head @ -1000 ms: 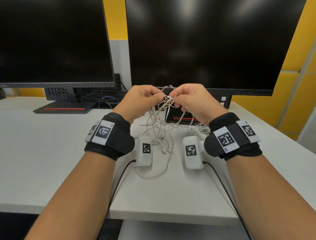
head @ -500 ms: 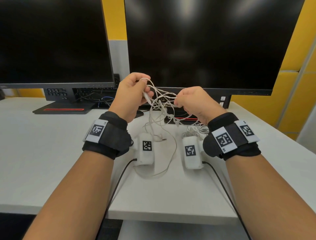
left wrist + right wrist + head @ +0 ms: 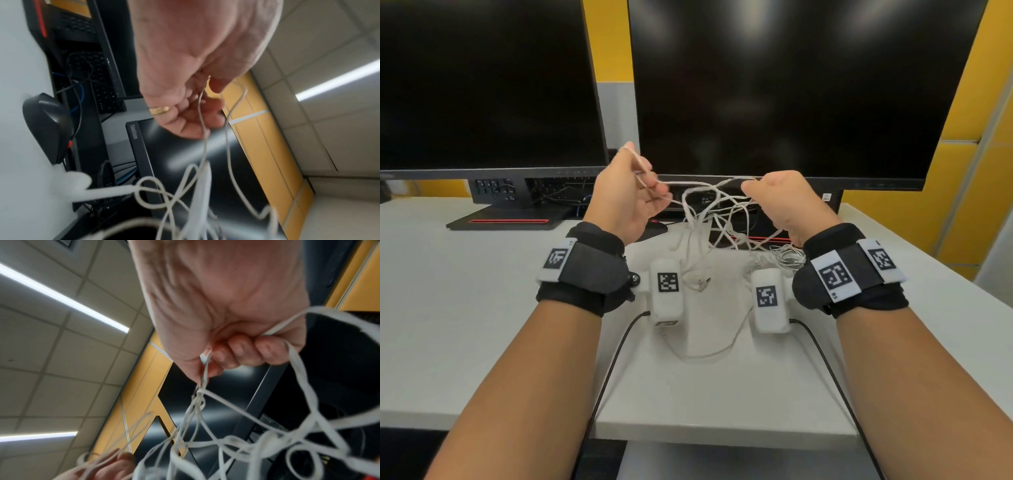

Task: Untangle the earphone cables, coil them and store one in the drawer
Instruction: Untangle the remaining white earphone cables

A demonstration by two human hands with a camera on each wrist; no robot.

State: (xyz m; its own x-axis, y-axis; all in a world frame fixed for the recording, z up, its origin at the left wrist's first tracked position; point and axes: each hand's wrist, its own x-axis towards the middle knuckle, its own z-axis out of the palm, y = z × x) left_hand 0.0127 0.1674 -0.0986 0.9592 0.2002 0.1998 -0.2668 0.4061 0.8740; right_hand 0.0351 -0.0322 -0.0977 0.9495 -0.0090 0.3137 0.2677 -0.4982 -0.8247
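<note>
A tangle of white earphone cables (image 3: 717, 212) hangs in the air between my two hands, above the white desk (image 3: 465, 308). My left hand (image 3: 654, 186), raised at the left, pinches a few strands, and one strand loops over its top finger. In the left wrist view the strands (image 3: 204, 154) run down from the pinching left hand (image 3: 202, 104). My right hand (image 3: 755, 188) grips the other side of the tangle in a fist, as the right wrist view shows on the right hand (image 3: 232, 353) and cables (image 3: 205, 415). Loose ends and a plug (image 3: 703, 282) trail on the desk. No drawer is in view.
Two dark monitors (image 3: 791, 85) stand close behind my hands. A black mouse (image 3: 654, 228) lies under the left hand, and a small bundle of thin cable (image 3: 789, 257) lies by my right wrist. Black leads run from both wrist cameras over the desk's front edge.
My hands have drawn apart: the left rose and went left, the right stayed low at the right. The tangle is now stretched wider between them, and more cable is lifted off the desk.
</note>
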